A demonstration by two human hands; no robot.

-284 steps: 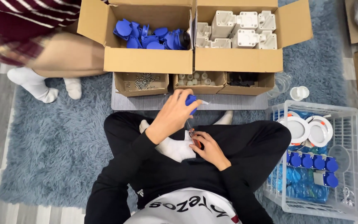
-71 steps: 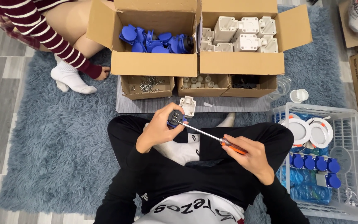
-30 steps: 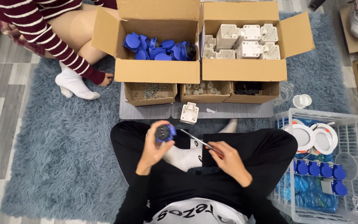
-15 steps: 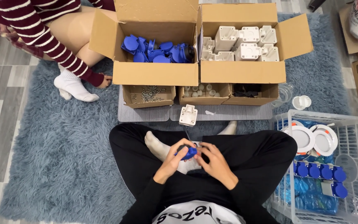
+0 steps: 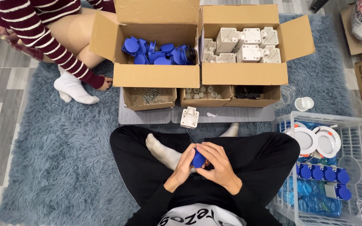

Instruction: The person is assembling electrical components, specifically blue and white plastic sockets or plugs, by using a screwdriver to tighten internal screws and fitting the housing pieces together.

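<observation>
Together, we clasp the blue socket part (image 5: 198, 159) between left hand (image 5: 184, 163) and right hand (image 5: 215, 164), pressing evenly and squarely.

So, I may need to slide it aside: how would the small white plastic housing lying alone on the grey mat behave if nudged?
The white plastic housing looks rigid and probably light. Blocky, so likely slides on the grey mat, not rolls.
</observation>
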